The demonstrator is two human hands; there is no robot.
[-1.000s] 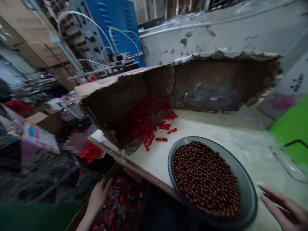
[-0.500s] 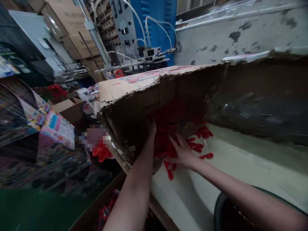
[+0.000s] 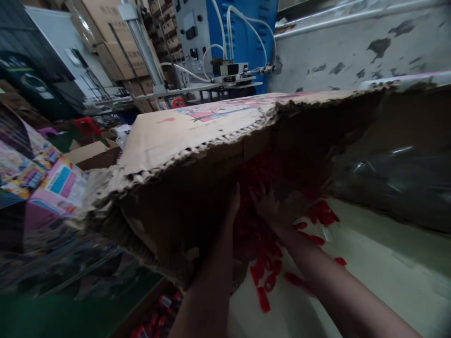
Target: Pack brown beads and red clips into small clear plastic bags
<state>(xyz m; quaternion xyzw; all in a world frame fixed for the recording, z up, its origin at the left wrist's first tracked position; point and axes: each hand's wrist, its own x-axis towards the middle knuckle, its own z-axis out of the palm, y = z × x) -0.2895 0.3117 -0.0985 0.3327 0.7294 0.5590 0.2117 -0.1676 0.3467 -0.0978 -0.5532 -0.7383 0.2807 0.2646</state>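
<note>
A torn cardboard box (image 3: 218, 145) lies on its side with its mouth toward me, and a heap of small red plastic pieces (image 3: 252, 225) fills its shadowed inside. My left hand (image 3: 234, 202) reaches in at the heap's left side; its visible fingers are stretched out, the others lost in the dark. Just right of it, my right hand (image 3: 266, 203) lies on the heap with its fingers spread. Loose red pieces with rounded ends, such as one elongated piece (image 3: 262, 299), have spilled onto the pale tabletop (image 3: 369, 281).
Below the table's left edge, more red pieces (image 3: 155, 324) sit in a box. Printed cartons (image 3: 52, 188) stand at left. Behind the torn box are a blue machine (image 3: 243, 37) with white hoses and a metal arm. Clear plastic (image 3: 384, 164) lies at right.
Both hands have moved deeper into the box. More red pieces now lie in front of its mouth. My view has shifted, and the dark tub at lower right is out of sight.
</note>
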